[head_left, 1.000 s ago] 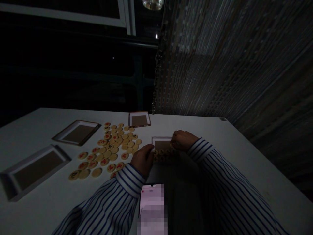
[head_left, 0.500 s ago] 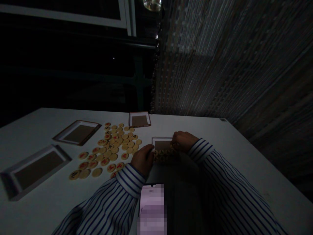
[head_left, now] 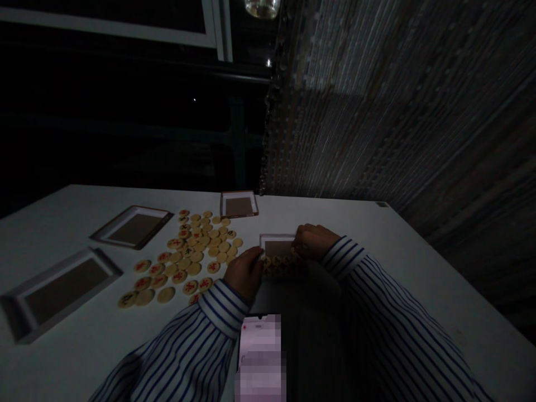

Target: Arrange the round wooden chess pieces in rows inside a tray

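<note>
A small open box (head_left: 277, 237) with pale walls and a brown floor lies in front of me. Round wooden Chinese chess pieces (head_left: 276, 261) are lined up along its near side, in deep shadow. At the box's left wall, my left hand (head_left: 244, 273) is closed, with thumb and fingertips on the edge. My right hand (head_left: 317, 242) has its fingers curled together at the right end of the box. Its fingertips reach inside by the last piece in the row, and whether they pinch that piece or the wall is hidden.
Loose Chinese chess pieces (head_left: 193, 269) spread over the white table (head_left: 360, 223) left of the box, some with red or black characters. Three more open trays lie around: one far (head_left: 239, 215), one left (head_left: 140, 245), one near left (head_left: 67, 321). A lit phone (head_left: 260, 340) sits below my hands.
</note>
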A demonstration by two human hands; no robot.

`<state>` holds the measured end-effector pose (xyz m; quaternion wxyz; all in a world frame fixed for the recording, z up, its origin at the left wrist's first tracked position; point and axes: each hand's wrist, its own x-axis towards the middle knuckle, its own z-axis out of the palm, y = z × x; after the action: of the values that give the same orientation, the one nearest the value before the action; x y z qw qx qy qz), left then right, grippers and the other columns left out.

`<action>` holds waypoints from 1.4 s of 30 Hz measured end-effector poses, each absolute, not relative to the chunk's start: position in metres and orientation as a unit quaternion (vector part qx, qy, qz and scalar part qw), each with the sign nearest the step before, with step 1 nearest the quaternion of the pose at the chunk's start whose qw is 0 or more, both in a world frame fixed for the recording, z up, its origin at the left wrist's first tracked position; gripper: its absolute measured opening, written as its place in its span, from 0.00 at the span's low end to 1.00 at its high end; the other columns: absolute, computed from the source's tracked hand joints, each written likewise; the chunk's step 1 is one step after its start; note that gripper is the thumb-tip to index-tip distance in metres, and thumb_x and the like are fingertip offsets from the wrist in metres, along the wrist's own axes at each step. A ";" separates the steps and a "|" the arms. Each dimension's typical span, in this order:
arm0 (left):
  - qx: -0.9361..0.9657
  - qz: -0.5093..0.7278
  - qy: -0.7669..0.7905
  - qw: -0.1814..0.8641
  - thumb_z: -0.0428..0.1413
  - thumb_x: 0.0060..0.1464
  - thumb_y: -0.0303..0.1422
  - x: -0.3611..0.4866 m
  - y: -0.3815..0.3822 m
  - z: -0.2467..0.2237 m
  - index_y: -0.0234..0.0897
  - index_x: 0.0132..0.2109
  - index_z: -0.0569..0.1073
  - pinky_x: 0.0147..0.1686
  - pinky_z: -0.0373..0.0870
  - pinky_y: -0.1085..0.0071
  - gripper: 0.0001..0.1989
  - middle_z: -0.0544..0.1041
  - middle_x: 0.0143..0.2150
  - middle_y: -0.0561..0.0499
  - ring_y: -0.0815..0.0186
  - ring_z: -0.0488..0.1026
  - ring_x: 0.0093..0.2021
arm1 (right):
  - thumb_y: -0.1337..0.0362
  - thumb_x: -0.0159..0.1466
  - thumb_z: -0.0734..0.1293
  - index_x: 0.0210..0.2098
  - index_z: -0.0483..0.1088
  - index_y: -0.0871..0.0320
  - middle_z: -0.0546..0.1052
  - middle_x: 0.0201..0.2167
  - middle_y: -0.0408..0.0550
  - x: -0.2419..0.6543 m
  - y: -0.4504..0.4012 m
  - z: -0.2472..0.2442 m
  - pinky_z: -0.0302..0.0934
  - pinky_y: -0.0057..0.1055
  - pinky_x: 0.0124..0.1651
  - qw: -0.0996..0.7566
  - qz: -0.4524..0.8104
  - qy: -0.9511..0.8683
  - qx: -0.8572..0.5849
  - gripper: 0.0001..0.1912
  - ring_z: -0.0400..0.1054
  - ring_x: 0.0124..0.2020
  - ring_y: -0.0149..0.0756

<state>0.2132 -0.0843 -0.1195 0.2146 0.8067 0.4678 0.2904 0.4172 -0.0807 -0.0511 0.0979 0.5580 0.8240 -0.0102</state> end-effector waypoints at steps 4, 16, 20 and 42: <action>0.804 0.289 0.473 0.215 0.46 0.48 0.27 0.213 -0.085 -0.120 0.33 0.46 0.69 0.47 0.65 0.65 0.17 0.73 0.45 0.45 0.64 0.68 0.47 | 0.65 0.54 0.61 0.38 0.71 0.52 0.70 0.39 0.50 0.417 -0.080 -0.052 0.56 0.32 0.39 0.098 -0.012 0.821 0.562 0.13 0.63 0.42 0.39; 0.805 0.295 0.465 0.220 0.46 0.49 0.27 0.214 -0.085 -0.119 0.31 0.45 0.69 0.48 0.64 0.65 0.16 0.72 0.46 0.44 0.63 0.67 0.48 | 0.64 0.55 0.59 0.40 0.70 0.55 0.71 0.38 0.51 0.419 -0.088 -0.032 0.55 0.32 0.40 0.076 0.027 0.813 0.576 0.14 0.63 0.41 0.39; 0.806 0.300 0.464 0.212 0.46 0.49 0.28 0.214 -0.085 -0.119 0.34 0.45 0.69 0.47 0.65 0.65 0.16 0.73 0.45 0.46 0.64 0.68 0.47 | 0.65 0.56 0.57 0.40 0.69 0.57 0.72 0.37 0.51 0.419 -0.091 -0.023 0.54 0.31 0.41 0.057 0.041 0.812 0.579 0.15 0.64 0.40 0.38; 0.776 0.393 0.463 0.169 0.48 0.49 0.31 0.209 -0.083 -0.115 0.37 0.35 0.70 0.44 0.66 0.66 0.08 0.73 0.40 0.48 0.65 0.69 0.42 | 0.64 0.58 0.56 0.42 0.67 0.58 0.72 0.40 0.51 0.415 -0.096 -0.017 0.53 0.32 0.43 0.032 0.069 0.805 0.589 0.15 0.64 0.40 0.37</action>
<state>0.2091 -0.0834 -0.1148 0.1691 0.7763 0.4627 0.3933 0.4149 -0.0957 -0.0166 0.0319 0.5887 0.8047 0.0694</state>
